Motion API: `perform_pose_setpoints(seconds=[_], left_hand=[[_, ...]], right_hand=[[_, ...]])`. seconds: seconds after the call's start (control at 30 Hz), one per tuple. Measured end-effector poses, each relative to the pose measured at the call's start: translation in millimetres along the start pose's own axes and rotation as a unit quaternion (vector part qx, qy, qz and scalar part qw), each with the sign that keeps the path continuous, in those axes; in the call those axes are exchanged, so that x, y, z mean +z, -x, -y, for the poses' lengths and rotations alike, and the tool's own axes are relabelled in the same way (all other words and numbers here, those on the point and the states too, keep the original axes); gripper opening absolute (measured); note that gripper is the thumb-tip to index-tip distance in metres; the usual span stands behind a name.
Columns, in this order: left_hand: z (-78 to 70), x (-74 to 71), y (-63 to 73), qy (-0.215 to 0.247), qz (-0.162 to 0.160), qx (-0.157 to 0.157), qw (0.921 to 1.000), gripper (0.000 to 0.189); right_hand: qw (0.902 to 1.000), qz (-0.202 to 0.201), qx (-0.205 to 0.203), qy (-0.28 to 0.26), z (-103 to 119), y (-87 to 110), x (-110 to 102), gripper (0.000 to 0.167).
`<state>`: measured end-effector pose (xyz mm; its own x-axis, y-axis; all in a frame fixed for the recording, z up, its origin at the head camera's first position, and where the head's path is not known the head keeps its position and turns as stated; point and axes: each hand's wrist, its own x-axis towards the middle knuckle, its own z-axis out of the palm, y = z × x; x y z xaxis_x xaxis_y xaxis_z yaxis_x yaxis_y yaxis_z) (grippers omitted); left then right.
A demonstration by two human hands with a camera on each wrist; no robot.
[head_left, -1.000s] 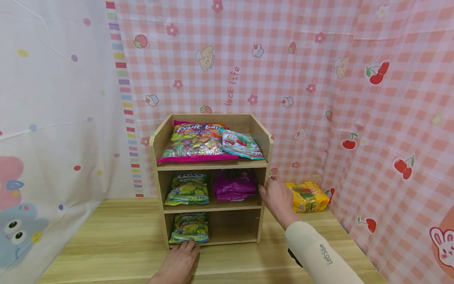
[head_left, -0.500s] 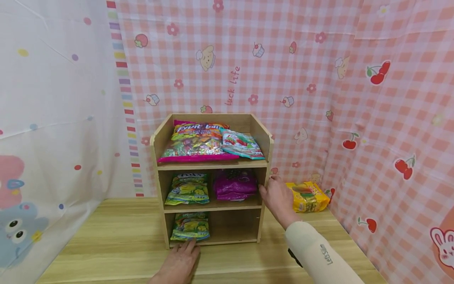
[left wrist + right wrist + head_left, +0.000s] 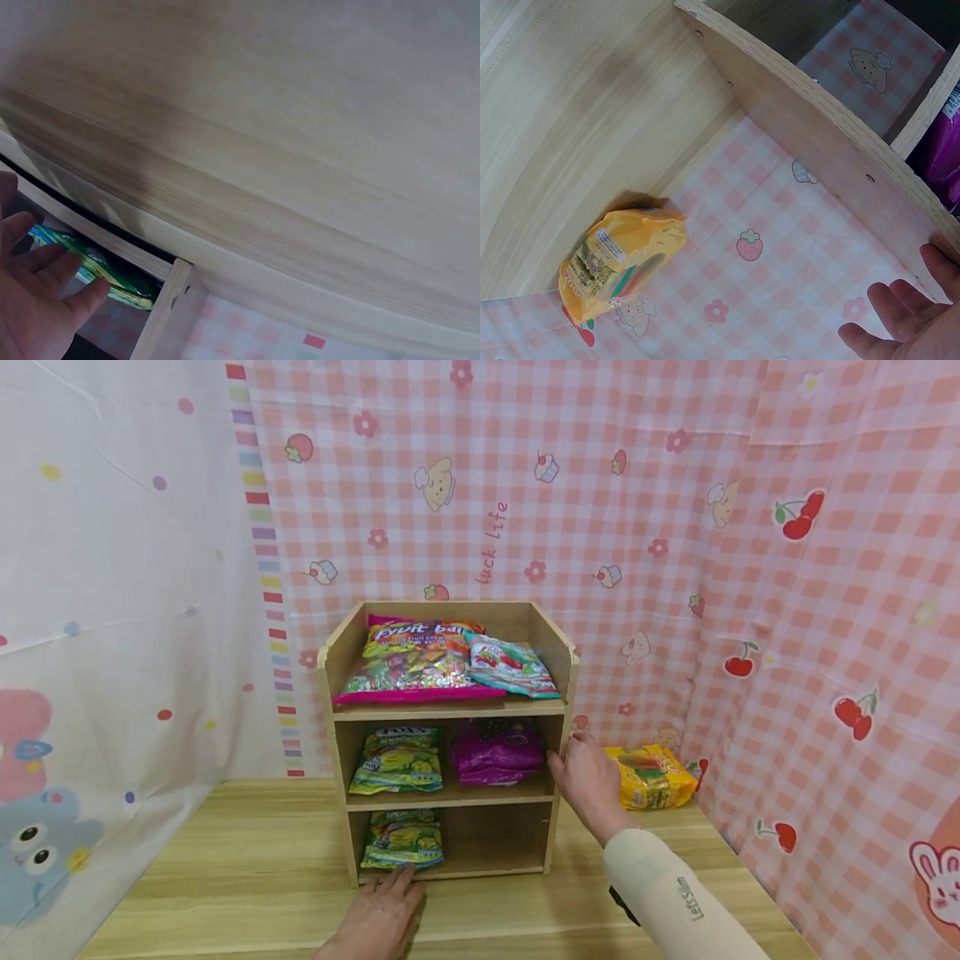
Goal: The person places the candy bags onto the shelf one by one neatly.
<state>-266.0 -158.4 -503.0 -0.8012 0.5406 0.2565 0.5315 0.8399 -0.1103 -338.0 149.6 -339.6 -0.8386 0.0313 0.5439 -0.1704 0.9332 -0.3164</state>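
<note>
My left hand (image 3: 381, 912) lies palm down before the bottom shelf, its fingertips at the lower edge of a green and yellow candy bag (image 3: 405, 839). In the left wrist view, the fingers of my left hand (image 3: 41, 292) are loosely extended in front of that bag (image 3: 105, 274). Beside the right panel of the wooden shelf unit (image 3: 450, 802) is my right hand (image 3: 588, 781), its thumb side against the panel's front edge. The right wrist view shows the fingers of my right hand (image 3: 907, 315) spread and slightly bent, with nothing gripped.
A yellow packet (image 3: 652, 777) stands on the table (image 3: 255, 860) right of the unit. The middle shelf has another green bag (image 3: 397, 762) and a purple bag (image 3: 497, 750). Up top lie a fruit candy bag (image 3: 416, 660) and a smaller teal-edged bag (image 3: 512, 665).
The green bag on the bottom shelf has shifted slightly inward and to the right. My left fingers moved a little right with it. My right hand has stayed in place.
</note>
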Motion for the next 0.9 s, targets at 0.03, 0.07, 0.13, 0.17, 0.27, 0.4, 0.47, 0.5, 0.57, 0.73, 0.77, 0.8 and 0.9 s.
perform_pose_setpoints(seconds=[0.03, 0.07, 0.13, 0.17, 0.27, 0.4, 0.47, 0.5, 0.57, 0.73, 0.77, 0.8, 0.9], left_hand=[[0.4, 0.0, 0.1, -0.004, -0.003, -0.002, 1.0, 0.043], [0.8, 0.0, 0.4, -0.006, -0.007, -0.004, 1.0, 0.044], [2.1, 0.5, 0.9, -0.007, -0.016, -0.007, 0.9998, 0.045], [3.0, 0.4, 1.2, -0.004, -0.021, -0.008, 0.9997, 0.045], [5.6, -0.9, 2.2, 0.01, -0.039, -0.012, 0.9991, 0.043], [9.8, -3.4, 4.2, 0.027, -0.077, -0.017, 0.9965, 0.034], [11.8, -4.8, 5.6, 0.03, -0.102, -0.023, 0.9941, 0.029], [12.9, -5.6, 6.5, 0.029, -0.113, -0.027, 0.9928, 0.027], [15.7, -6.6, 8.0, 0.022, -0.13, -0.036, 0.9905, 0.025], [25.0, -12.4, 11.6, 0.01, -0.149, -0.072, 0.9862, 0.024], [27.3, -14.5, 12.3, 0.012, -0.151, -0.08, 0.9852, 0.024], [29.3, -17.0, 13.2, 0.016, -0.153, -0.088, 0.9842, 0.023], [36.3, -24.6, 15.4, 0.011, -0.159, -0.112, 0.9808, 0.026]], right_hand=[[1.0, 0.0, 0.0, -0.001, 0.0, -0.1, 0.2, 0.035], [1.0, 0.0, 0.0, -0.001, 0.0, 0.1, 0.2, 0.035], [1.0, -0.001, 0.0, -0.001, 0.1, 0.1, 0.1, 0.035], [1.0, -0.002, -0.001, -0.001, 0.2, 0.2, 0.0, 0.035], [1.0, -0.003, -0.001, 0.001, -0.2, 0.3, 0.2, 0.035], [1.0, -0.005, -0.002, 0.002, -0.4, 0.5, 0.5, 0.034], [1.0, -0.005, -0.002, 0.002, -0.3, 0.7, 0.4, 0.034], [1.0, -0.005, -0.002, 0.002, -0.2, 0.8, 0.3, 0.034], [1.0, -0.006, -0.003, 0.002, 0.0, 0.9, 0.1, 0.034], [0.9999, -0.008, -0.005, -0.004, -0.1, 0.9, -0.2, 0.034], [0.9999, -0.008, -0.006, -0.005, -0.1, 0.9, -0.3, 0.034], [0.9999, -0.008, -0.006, -0.006, -0.1, 0.9, -0.3, 0.034], [0.9999, -0.007, -0.008, -0.006, -0.1, 0.8, -0.3, 0.034]])
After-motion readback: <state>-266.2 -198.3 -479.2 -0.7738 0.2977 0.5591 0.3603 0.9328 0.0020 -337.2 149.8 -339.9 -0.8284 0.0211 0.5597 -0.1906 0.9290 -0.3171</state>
